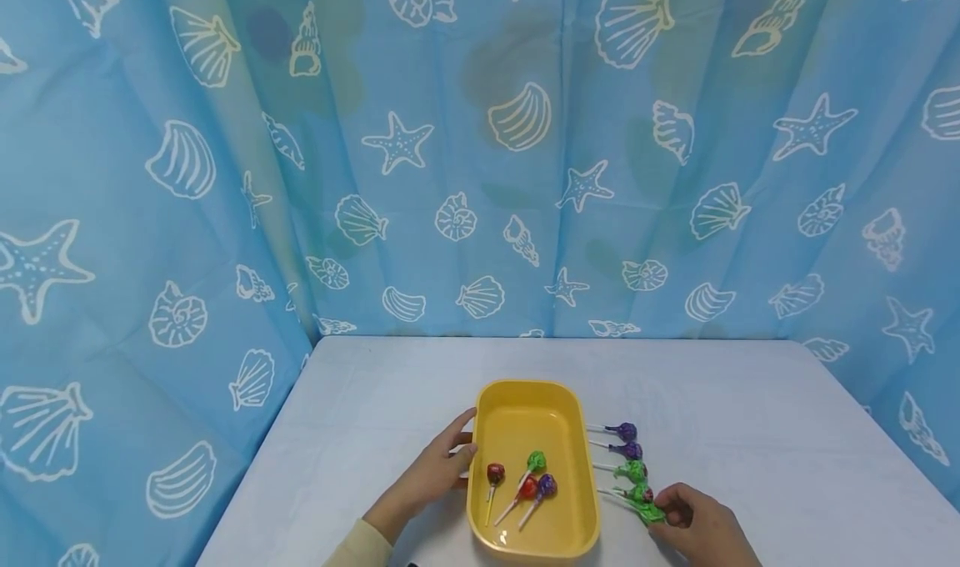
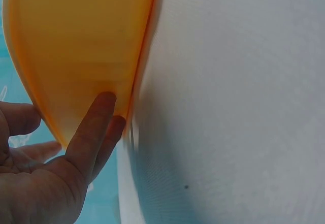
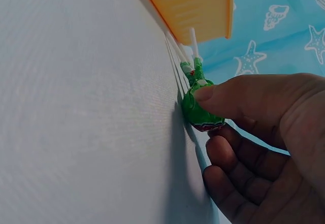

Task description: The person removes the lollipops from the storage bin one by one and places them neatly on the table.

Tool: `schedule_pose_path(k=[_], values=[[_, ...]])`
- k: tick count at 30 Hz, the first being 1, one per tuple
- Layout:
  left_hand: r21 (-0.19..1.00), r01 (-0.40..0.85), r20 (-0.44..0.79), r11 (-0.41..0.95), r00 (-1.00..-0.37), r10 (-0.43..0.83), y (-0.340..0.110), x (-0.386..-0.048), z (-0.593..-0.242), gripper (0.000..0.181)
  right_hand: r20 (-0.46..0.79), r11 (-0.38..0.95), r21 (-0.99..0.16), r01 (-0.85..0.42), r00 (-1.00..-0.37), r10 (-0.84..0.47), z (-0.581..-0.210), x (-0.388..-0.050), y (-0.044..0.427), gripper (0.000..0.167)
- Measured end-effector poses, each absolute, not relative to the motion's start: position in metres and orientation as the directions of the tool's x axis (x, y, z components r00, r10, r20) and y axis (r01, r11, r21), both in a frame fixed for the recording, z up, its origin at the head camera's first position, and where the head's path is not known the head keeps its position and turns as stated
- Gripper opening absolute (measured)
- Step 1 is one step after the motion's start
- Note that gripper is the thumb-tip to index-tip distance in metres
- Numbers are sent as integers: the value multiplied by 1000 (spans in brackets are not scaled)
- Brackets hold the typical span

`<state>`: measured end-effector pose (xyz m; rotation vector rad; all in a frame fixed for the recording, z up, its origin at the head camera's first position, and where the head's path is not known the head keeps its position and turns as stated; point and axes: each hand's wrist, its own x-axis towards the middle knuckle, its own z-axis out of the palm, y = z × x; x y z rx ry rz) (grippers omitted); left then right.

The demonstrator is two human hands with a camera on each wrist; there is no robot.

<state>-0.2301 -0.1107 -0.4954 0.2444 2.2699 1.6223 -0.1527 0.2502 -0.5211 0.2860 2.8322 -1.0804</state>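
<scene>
The yellow tray [image 1: 532,534] holds several lollipops: a dark red one [image 1: 495,473], a green one [image 1: 536,460], a red one [image 1: 528,488] and a purple one [image 1: 547,485]. My left hand [image 1: 438,472] rests on the tray's left side, its fingers extended against the outer wall in the left wrist view. To the tray's right, my right hand [image 1: 701,524] pinches a green-wrapped lollipop [image 3: 195,107] by its head between thumb and fingers. Its white stick points toward the tray.
Along the tray's right side lie two purple lollipops [image 1: 626,432] [image 1: 632,450] and green-wrapped ones [image 1: 634,470], sticks toward the tray. The white table [image 1: 375,383] ends at a blue shell-patterned curtain [image 1: 465,175].
</scene>
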Motion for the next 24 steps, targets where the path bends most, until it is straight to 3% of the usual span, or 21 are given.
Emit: schedule_pose_path(k=[24], values=[[948, -46, -160, 314, -924, 346, -111, -229, -497, 59, -134, 733, -652, 192, -981, 138, -517, -152, 250, 34]])
